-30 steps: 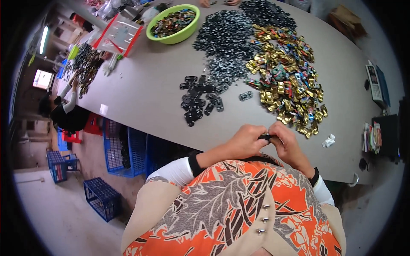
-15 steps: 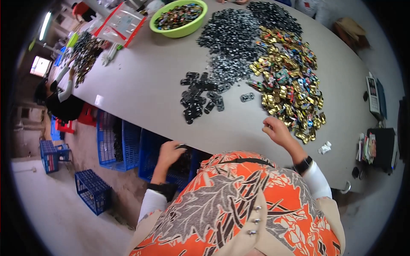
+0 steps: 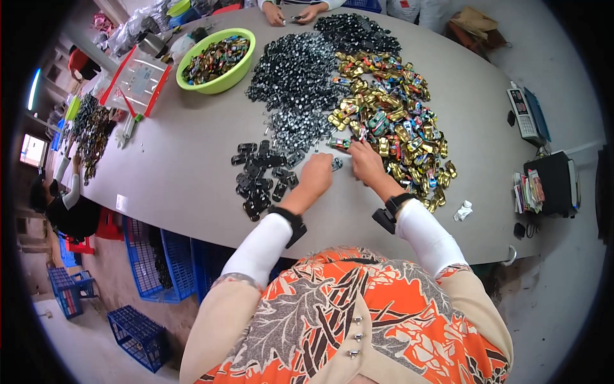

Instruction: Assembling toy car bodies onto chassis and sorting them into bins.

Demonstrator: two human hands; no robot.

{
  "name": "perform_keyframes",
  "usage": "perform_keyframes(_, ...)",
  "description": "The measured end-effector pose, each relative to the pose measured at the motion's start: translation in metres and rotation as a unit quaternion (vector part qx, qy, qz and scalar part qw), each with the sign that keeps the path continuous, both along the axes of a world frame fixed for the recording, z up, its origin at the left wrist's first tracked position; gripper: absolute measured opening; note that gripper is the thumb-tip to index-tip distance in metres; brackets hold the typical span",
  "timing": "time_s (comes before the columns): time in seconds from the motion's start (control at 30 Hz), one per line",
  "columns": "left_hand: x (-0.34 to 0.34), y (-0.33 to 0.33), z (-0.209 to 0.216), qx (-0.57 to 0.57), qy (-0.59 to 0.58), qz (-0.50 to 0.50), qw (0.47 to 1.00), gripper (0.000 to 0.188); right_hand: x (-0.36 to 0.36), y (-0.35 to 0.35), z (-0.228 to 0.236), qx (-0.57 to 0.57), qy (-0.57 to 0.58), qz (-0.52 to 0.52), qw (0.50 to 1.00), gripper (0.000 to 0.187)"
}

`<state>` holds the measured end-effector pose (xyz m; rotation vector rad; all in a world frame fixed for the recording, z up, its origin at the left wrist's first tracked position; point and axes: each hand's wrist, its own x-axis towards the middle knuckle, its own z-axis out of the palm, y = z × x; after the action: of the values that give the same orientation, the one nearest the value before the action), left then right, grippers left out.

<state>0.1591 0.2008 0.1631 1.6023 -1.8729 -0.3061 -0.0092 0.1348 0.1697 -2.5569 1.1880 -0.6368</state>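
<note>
My left hand [image 3: 316, 175] is on the table with its fingers curled down, at a small clear-and-dark toy car part [image 3: 337, 164] that shows beside the fingertips. Just right of it, my right hand [image 3: 367, 161] has thumb and fingers drawn together at the end of a green toy car body [image 3: 339, 143], on the left edge of a heap of gold and coloured toy car bodies [image 3: 400, 128]. Left of my hands lies a loose group of black toy car bases [image 3: 259, 176]. Beyond them spreads a big heap of small clear-and-dark parts [image 3: 288, 77].
A lime-green basin [image 3: 249, 61] of coloured toy cars stands at the far left, beside a clear red-edged bag [image 3: 136, 80]. Across the table are another person's hands [image 3: 274, 14]. Crumpled tissue [image 3: 463, 210] lies right. Blue crates [image 3: 169, 262] stand below the table edge.
Both hands have reached forward onto the table, the left one from beyond the near edge, and come together by the heaps. The view has shifted, bringing another person's hands further into sight.
</note>
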Motion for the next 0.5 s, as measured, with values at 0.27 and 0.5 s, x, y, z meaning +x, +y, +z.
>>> perform_keyframes(0.27, -0.006, 0.003, -0.024, 0.185, -0.046, 0.084, 0.978, 0.007, 0.035, -0.044, -0.023, -0.043, 0.158, 0.035, 0.986, 0.013)
perform_keyframes(0.5, 0.023, 0.034, 0.002, 0.341, 0.581, 0.177, 0.718, 0.035, 0.027, -0.016, 0.017, 0.120, -0.039, -0.011, 0.992, 0.021)
